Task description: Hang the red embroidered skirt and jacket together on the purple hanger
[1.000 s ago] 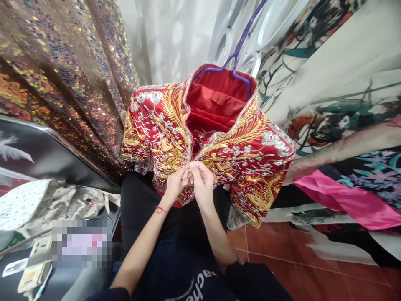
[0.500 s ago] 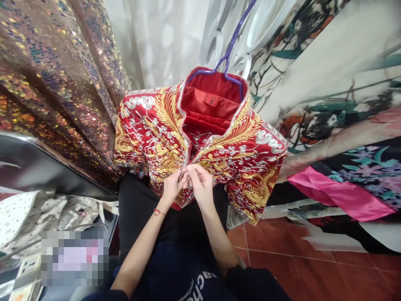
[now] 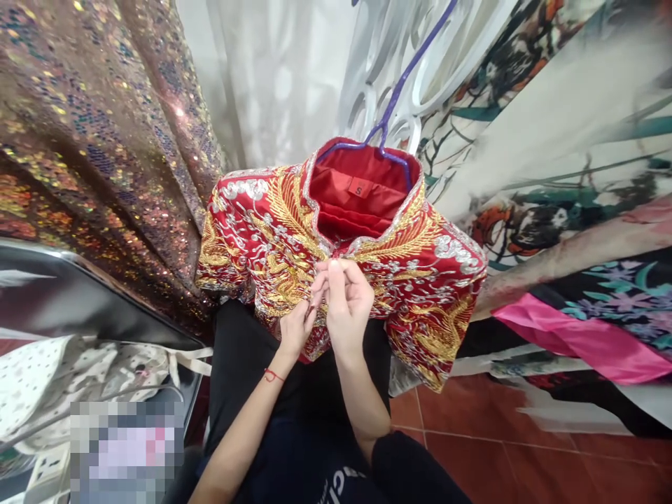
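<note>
Nearest the camera, black-clad legs (image 3: 294, 392) and two bare forearms are seen. A red thread (image 3: 273, 376) is worn on the left wrist. The left hand (image 3: 295, 327) is pinched on the front edge of the red embroidered jacket (image 3: 420, 280), just below the right hand (image 3: 345, 299), whose fingertips are closed on the placket near the collar. Both hands are judged to be gripping cloth or a fastening; the fastening itself is hidden by the fingers.

The jacket is hung on a purple hanger (image 3: 391, 112), front facing the wearer, its lower hem against the legs.

Risks noted: metallic embroidery could be snagged or threads pulled if the edges are tugged; the jacket could slip off the hanger under a downward pull.

Beyond, sequinned fabric (image 3: 94, 140) is draped at left, printed cloth (image 3: 567, 175) at right, over a red tiled floor (image 3: 525, 462).
</note>
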{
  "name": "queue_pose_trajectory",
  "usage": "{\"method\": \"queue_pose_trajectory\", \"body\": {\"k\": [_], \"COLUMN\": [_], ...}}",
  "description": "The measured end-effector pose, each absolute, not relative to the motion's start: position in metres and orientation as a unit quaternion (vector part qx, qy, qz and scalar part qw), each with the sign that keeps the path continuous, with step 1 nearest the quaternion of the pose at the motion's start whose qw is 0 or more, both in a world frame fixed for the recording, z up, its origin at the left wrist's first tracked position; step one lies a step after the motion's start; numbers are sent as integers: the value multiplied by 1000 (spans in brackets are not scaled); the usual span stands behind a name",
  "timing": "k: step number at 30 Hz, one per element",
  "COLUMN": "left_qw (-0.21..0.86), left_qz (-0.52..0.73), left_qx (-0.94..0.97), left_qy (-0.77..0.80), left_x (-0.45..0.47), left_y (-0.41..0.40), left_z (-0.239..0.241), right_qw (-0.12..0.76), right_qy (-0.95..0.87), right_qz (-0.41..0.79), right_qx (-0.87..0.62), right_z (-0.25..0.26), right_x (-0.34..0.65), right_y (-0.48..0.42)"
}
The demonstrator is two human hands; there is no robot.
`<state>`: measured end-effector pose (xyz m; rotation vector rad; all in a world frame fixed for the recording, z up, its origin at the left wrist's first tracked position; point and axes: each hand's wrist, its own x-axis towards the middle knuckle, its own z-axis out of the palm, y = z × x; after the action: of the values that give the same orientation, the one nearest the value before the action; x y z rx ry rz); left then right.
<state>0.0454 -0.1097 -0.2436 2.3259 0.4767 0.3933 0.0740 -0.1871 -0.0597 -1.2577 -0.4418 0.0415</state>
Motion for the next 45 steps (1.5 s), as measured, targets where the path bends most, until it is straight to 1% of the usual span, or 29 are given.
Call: {"method": "queue_pose_trajectory", "body": {"k": [4,7,9,11,12,14,15,17,18,19,21,24,27,29,31,34,36,38,40,42,45], "left_qw": [369,368,342,283,245,180,161,145,139,135,122,92,46,21,16,67,131,204,279,346,392], "left_qz": [155,197,311,445,503,565,565,499,458,426,406,448,490,514,512,461,413,362,341,340,354], "left_qx": [907,904,885,849,828,804,808,854,878,895,905,889,870,856,854,876,896,907,896,872,846], "left_qy": [134,87,54,36,37,39,43,24,2,-15,-22,7,28,55,92,123,99,67,59,59,75], "left_x": [43,43,46,51,55,62,67,76,82,87,96,97,81,66,56,59,69,79,84,84,76], "left_y": [-97,-74,-56,-38,-30,-16,-9,5,12,17,26,28,17,6,-1,5,21,43,64,80,87], "left_z": [-227,-196,-163,-123,-101,-59,-41,-16,-8,-5,-4,-5,8,24,40,53,47,33,14,-3,-19], "right_qw": [737,700,665,618,593,540,507,420,374,331,270,232,252,300,361,440,484,512,515,504,520], "right_qy": [-229,-202,-172,-172,-192,-250,-271,-277,-267,-263,-278,-312,-330,-334,-341,-379,-382,-365,-353,-347,-330], "right_qz": [-22,-17,-28,-73,-110,-221,-295,-440,-486,-508,-499,-464,-442,-418,-368,-207,-81,-8,-16,-78,-165], "right_qx": [-635,-685,-726,-763,-774,-773,-763,-744,-743,-750,-775,-796,-795,-790,-786,-788,-783,-777,-781,-787,-770], "right_z": [-67,-75,-78,-74,-69,-57,-50,-38,-34,-32,-33,-35,-21,-3,14,26,23,17,9,0,-18], "right_x": [83,101,113,119,119,118,118,124,132,142,168,204,221,222,225,238,248,252,250,243,233], "right_y": [-191,-192,-194,-201,-207,-227,-239,-266,-278,-289,-304,-311,-308,-307,-308,-306,-304,-304,-308,-315,-328]}}
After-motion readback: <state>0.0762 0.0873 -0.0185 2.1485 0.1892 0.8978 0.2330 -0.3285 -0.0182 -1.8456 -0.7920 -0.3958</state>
